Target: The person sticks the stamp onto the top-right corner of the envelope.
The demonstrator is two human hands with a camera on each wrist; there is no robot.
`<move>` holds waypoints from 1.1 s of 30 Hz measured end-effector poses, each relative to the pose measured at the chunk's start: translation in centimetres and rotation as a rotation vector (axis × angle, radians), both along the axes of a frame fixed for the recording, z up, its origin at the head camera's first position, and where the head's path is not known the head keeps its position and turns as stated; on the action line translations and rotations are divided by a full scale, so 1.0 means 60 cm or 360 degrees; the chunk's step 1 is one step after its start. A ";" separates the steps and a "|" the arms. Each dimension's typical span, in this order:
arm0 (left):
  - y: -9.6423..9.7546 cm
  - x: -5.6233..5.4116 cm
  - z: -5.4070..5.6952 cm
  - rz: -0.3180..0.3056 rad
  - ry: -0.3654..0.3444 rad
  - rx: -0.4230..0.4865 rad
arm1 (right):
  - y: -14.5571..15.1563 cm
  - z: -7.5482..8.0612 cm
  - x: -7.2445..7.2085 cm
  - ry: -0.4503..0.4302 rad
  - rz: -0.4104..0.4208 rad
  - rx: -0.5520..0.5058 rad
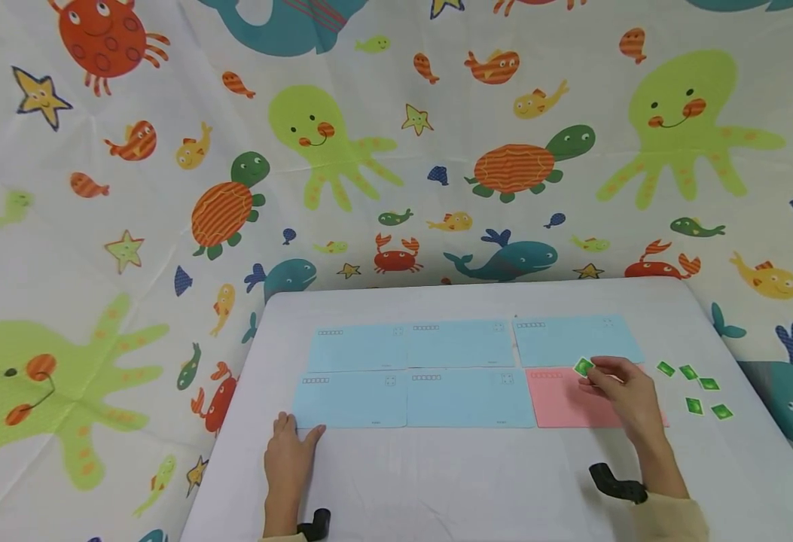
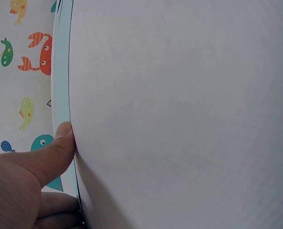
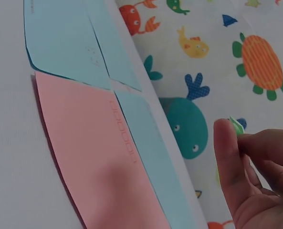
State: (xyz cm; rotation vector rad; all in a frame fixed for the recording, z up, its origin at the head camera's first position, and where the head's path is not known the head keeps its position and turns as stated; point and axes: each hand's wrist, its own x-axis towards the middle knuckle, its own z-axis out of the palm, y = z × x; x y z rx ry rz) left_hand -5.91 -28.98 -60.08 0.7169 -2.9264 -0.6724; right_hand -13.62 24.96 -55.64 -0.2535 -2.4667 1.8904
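My right hand (image 1: 625,391) pinches a small green stamp (image 1: 582,366) between thumb and fingertips. It hovers over the pink envelope (image 1: 559,399), near that envelope's upper edge. In the right wrist view only a sliver of the green stamp (image 3: 236,126) shows between the fingers, and the pink envelope (image 3: 79,129) lies at the left. My left hand (image 1: 289,458) rests at the lower left corner of a light blue envelope (image 1: 349,399), thumb spread from the fingers. The left wrist view shows the thumb (image 2: 60,148) along the envelope's edge.
Several more blue envelopes (image 1: 460,346) lie in two rows on the white table (image 1: 464,482), with printed boxes in their upper corners. To the right of the pink one, several loose green stamps (image 1: 694,406) are scattered. A cloth (image 1: 369,226) printed with sea animals hangs behind.
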 end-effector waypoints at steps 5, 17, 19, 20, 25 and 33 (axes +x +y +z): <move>-0.001 -0.002 0.001 0.0004 -0.0004 0.0000 | -0.017 -0.001 -0.006 -0.0025 0.0010 -0.0060; -0.007 -0.008 0.000 0.0008 -0.0001 0.0006 | -0.070 0.004 -0.011 0.0030 0.0069 -0.0005; -0.007 -0.009 0.000 0.0011 0.0013 0.0001 | -0.077 0.003 -0.012 0.0033 0.0077 0.0003; -0.007 -0.009 0.000 0.0012 0.0020 0.0002 | -0.080 0.002 -0.013 0.0032 0.0078 0.0012; -0.007 -0.010 0.003 0.0010 0.0013 0.0011 | -0.095 -0.003 -0.015 0.0026 0.0102 0.0032; -0.006 -0.010 0.005 0.0008 0.0018 0.0013 | -0.119 -0.006 -0.022 0.0020 0.0168 -0.0035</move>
